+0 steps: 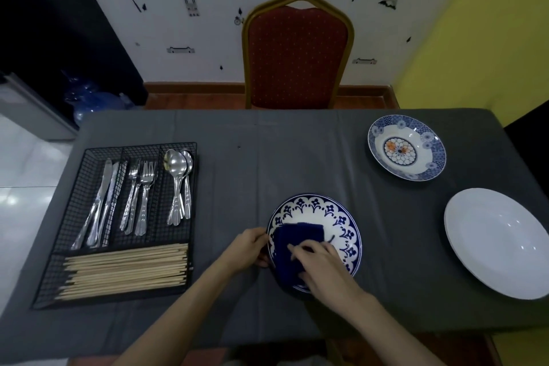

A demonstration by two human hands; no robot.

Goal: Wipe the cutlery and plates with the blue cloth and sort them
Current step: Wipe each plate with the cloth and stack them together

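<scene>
Cloth (297, 242) on plate (315, 208), unlettered

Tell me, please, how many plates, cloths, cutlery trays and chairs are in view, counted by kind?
Plates: 3, a blue-patterned plate under the hands, a floral plate and a white plate
Blue cloth: 1
Black wire cutlery tray: 1
Red chair: 1
Total: 6

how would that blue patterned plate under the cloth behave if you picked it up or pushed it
The blue patterned plate looks glazed ceramic, so probably stiff, fairly heavy and breakable if dropped. Its glossy rim may be slippery, which may be why the left hand grips its edge. On the tablecloth it would likely slide, not roll.
</scene>
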